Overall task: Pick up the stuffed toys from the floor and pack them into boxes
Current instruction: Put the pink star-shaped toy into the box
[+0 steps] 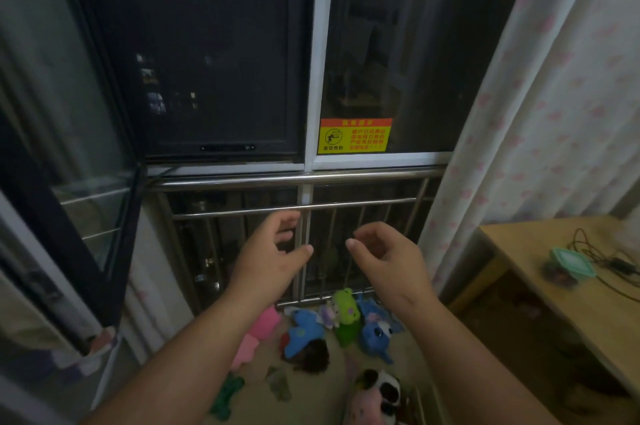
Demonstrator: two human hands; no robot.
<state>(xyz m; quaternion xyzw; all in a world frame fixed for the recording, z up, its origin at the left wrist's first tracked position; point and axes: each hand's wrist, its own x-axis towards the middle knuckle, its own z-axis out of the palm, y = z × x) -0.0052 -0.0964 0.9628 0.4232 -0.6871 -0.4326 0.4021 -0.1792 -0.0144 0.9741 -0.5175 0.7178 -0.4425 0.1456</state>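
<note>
In the head view, the left hand and the right hand are being held up before the railing, fingers loosely curled, nothing being gripped. The stuffed toys are being seen scattered on the floor below, near the railing.

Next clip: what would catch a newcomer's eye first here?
The left hand and right hand hang mid-frame, fingers loosely curled, empty, before the metal railing. Above, a yellow warning sticker stands out on the dark window. Below, colourful stuffed toys lie scattered on the floor.
</note>
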